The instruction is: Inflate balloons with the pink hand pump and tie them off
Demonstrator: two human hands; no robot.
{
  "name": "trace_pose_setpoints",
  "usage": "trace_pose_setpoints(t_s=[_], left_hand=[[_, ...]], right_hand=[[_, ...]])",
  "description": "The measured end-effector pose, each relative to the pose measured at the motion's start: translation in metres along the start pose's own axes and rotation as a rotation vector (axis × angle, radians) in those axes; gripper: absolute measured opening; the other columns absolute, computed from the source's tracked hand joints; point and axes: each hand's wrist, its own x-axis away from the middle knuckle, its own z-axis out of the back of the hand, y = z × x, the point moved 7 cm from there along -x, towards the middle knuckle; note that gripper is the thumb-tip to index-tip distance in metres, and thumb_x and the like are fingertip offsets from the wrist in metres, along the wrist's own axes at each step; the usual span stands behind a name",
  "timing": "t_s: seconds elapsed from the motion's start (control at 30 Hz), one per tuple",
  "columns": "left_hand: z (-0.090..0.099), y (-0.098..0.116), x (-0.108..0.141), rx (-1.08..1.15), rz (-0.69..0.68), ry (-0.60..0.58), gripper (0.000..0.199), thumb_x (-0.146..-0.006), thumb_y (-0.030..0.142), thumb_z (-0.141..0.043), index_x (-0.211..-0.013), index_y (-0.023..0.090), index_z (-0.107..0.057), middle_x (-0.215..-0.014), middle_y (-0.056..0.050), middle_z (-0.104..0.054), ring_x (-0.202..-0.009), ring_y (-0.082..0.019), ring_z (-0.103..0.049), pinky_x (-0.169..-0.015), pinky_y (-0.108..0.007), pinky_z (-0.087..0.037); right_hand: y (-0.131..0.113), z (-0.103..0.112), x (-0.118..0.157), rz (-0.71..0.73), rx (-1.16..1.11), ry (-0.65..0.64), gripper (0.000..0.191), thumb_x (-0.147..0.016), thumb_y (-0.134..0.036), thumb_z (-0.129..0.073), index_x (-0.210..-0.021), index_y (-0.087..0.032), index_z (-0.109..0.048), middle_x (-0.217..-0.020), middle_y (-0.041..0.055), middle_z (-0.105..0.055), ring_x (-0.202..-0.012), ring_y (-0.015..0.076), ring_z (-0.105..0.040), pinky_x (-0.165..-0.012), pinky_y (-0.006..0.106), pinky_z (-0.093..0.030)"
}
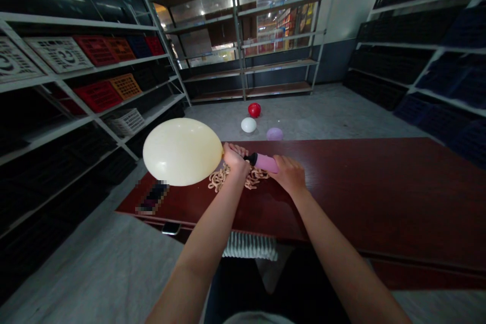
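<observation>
Head view: left hand (235, 158) clamps the balloon (182, 152) on its left, right hand (290, 173) clasps the pink pump (266, 162).

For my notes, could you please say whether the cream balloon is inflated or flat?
Inflated: the cream balloon bulges smooth and rounded beside the left hand.

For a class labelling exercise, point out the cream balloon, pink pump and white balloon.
Cream balloon (183, 152), head view: rounded side.
Pink pump (266, 163), head view: pink barrel.
White balloon (248, 125), head view: middle.
</observation>
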Motion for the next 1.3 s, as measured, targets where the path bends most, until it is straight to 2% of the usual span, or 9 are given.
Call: trace_pose_setpoints(t_s=[0.2, 0.47, 0.6, 0.73, 0.87, 1.03, 1.17, 1.3], left_hand=[[0.016, 0.035, -0.009, 0.009, -0.011, 0.043, 0.038, -0.086, 0.01, -0.039, -0.054, 0.02, -0.02, -0.04, 0.007, -0.019, -0.033, -0.007, -0.019, -0.041, -0.025, -0.016], [0.033, 0.101, -0.024, 0.009, -0.074, 0.047, 0.035, -0.083, 0.009, -0.038, -0.054, 0.019, -0.02, -0.041, 0.006, -0.019, -0.034, -0.008, -0.018, -0.041, -0.025, -0.019], [0.027, 0.13, -0.028, -0.045, -0.123, 0.015, 0.039, -0.088, 0.013, -0.04, -0.054, 0.019, -0.02, -0.042, 0.007, -0.019, -0.034, -0.008, -0.018, -0.041, -0.025, -0.019], [0.007, 0.144, -0.023, -0.057, -0.138, -0.043, 0.044, -0.094, 0.021, -0.039, -0.054, 0.02, -0.022, -0.041, 0.007, -0.019, -0.032, -0.007, -0.019, -0.04, -0.025, -0.02], [-0.02, 0.139, -0.01, -0.064, -0.233, -0.112, 0.05, -0.099, 0.028, -0.039, -0.052, 0.02, -0.023, -0.041, 0.007, -0.019, -0.032, -0.008, -0.02, -0.039, -0.025, -0.021], [-0.053, 0.112, 0.004, -0.089, -0.336, -0.209, 0.056, -0.098, 0.042, -0.049, -0.052, 0.02, -0.027, -0.042, 0.007, -0.022, -0.033, -0.007, -0.021, -0.038, -0.024, -0.021], [-0.069, 0.077, 0.01, -0.108, -0.341, -0.256, 0.055, -0.099, 0.042, -0.048, -0.051, 0.021, -0.031, -0.04, 0.007, -0.025, -0.031, -0.008, -0.023, -0.035, -0.025, -0.021], [-0.066, 0.026, 0.011, -0.128, -0.278, -0.269, 0.053, -0.095, 0.041, -0.054, -0.051, 0.021, -0.033, -0.038, 0.007, -0.028, -0.029, -0.008, -0.027, -0.033, -0.024, -0.024]], right_hand=[[-0.009, 0.002, 0.003, 0.096, 0.022, -0.011, 0.031, -0.084, -0.038, -0.065, -0.108, -0.02, -0.062, -0.091, 0.0067, -0.07, -0.082, 0.0224, -0.061, -0.07, 0.032, -0.031], [-0.013, -0.003, 0.003, 0.159, -0.014, -0.034, 0.042, -0.08, -0.039, -0.071, -0.116, -0.02, -0.06, -0.097, 0.0072, -0.071, -0.087, 0.0231, -0.063, -0.073, 0.032, -0.036], [-0.012, -0.007, 0.004, 0.159, -0.063, -0.022, 0.042, -0.081, -0.036, -0.07, -0.118, -0.021, -0.06, -0.098, 0.007, -0.071, -0.088, 0.0229, -0.065, -0.074, 0.032, -0.038], [-0.011, -0.01, 0.004, 0.121, -0.121, -0.03, 0.042, -0.081, -0.036, -0.069, -0.12, -0.022, -0.061, -0.1, 0.007, -0.072, -0.087, 0.0229, -0.066, -0.073, 0.032, -0.04], [-0.003, -0.011, 0.004, 0.054, -0.159, -0.008, 0.034, -0.083, -0.038, -0.067, -0.112, -0.021, -0.062, -0.095, 0.007, -0.072, -0.083, 0.0223, -0.066, -0.07, 0.031, -0.039], [0.011, -0.006, 0.005, -0.04, -0.123, 0.067, 0.037, -0.083, -0.046, -0.067, -0.104, -0.017, -0.061, -0.089, 0.0073, -0.071, -0.077, 0.0223, -0.065, -0.067, 0.03, -0.038], [0.014, -0.005, 0.004, -0.08, -0.135, 0.082, 0.034, -0.084, -0.043, -0.064, -0.105, -0.017, -0.059, -0.088, 0.0076, -0.071, -0.077, 0.0219, -0.064, -0.066, 0.03, -0.038], [0.018, -0.008, 0.004, -0.12, -0.134, 0.101, 0.032, -0.083, -0.042, -0.064, -0.104, -0.018, -0.059, -0.088, 0.0073, -0.071, -0.077, 0.0225, -0.064, -0.066, 0.03, -0.038]])
